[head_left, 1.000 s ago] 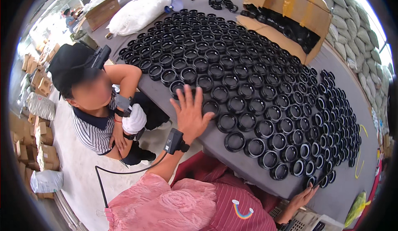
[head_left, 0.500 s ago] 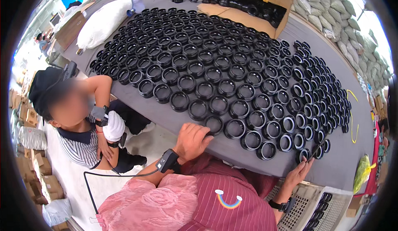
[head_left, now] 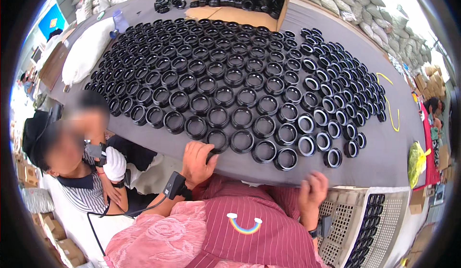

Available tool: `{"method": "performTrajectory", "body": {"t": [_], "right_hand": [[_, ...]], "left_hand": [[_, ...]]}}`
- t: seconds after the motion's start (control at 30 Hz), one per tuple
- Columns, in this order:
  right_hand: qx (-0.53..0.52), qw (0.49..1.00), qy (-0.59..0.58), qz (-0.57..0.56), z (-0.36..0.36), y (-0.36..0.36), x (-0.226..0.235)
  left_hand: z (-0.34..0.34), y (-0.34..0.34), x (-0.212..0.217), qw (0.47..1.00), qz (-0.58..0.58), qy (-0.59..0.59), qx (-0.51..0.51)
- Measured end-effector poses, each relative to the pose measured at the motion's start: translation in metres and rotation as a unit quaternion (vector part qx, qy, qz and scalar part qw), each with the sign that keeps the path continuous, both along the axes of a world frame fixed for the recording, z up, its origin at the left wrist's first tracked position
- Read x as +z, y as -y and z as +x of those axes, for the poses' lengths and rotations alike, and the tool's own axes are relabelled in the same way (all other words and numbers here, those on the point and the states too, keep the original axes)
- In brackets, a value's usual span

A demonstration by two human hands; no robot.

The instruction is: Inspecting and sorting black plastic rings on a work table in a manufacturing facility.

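Note:
Black plastic rings (head_left: 224, 96) stand in crowded rows over the grey-covered table (head_left: 144, 140). At the front edge, my left hand (head_left: 196, 162) has its fingers curled inward beside the nearest black ring (head_left: 217, 141). Something dark shows at those fingertips, but I cannot make out whether it is a separate piece or the ring's side. My right hand (head_left: 313, 191) hangs at the table's front edge, nearest to a black ring (head_left: 333, 157). Its fingers are bent and smeared by motion, so whether anything is in them does not show.
A plastic crate (head_left: 336, 220) with black rings in rows stands below the table at right. At the back is an open carton (head_left: 288, 3) of black parts. A white sack (head_left: 86, 51) lies at far left. Another person (head_left: 81, 162) sits left, arms folded near the table.
The view has swung right, so the table's things appear further left. My right hand has drawn back from a ring at the right to the front edge. My left hand stays by the same ring.

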State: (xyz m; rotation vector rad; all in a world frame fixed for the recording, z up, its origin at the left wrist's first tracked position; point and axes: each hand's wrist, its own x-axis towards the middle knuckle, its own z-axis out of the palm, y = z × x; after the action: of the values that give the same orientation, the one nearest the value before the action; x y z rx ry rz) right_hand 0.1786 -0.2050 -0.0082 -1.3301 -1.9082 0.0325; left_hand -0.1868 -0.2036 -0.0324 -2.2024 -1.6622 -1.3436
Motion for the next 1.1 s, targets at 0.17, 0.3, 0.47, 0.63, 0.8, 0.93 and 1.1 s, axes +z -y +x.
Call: {"method": "performTrajectory", "body": {"t": [0.17, 0.3, 0.47, 0.63, 0.8, 0.93, 1.1], "right_hand": [[0.073, 0.994, -0.014, -0.086, -0.045, -0.013, 0.009], [0.075, 0.993, 0.015, -0.095, -0.043, -0.03, 0.001], [0.095, 0.992, 0.0, -0.078, -0.045, -0.039, 0.002], [0.062, 0.996, -0.06, -0.026, -0.042, -0.035, -0.001], [-0.001, 0.983, -0.182, -0.029, 0.002, -0.027, -0.036], [0.0, 0.948, -0.309, -0.07, 0.011, -0.028, -0.043], [0.0, 0.95, -0.307, -0.054, 0.008, -0.027, -0.044]], "left_hand": [[0.003, 0.001, 0.004, 1.0, 0.001, -0.013, 0.011], [0.004, -0.001, 0.006, 1.0, 0.0, -0.01, 0.001], [0.003, -0.001, 0.003, 1.0, 0.001, -0.004, -0.001], [0.002, -0.002, 0.008, 1.0, -0.001, -0.013, -0.016], [0.004, 0.002, 0.012, 1.0, -0.004, -0.027, -0.01], [0.008, 0.001, 0.006, 0.999, 0.015, -0.04, 0.005], [0.005, -0.001, -0.006, 0.998, 0.05, -0.029, 0.02]]}}
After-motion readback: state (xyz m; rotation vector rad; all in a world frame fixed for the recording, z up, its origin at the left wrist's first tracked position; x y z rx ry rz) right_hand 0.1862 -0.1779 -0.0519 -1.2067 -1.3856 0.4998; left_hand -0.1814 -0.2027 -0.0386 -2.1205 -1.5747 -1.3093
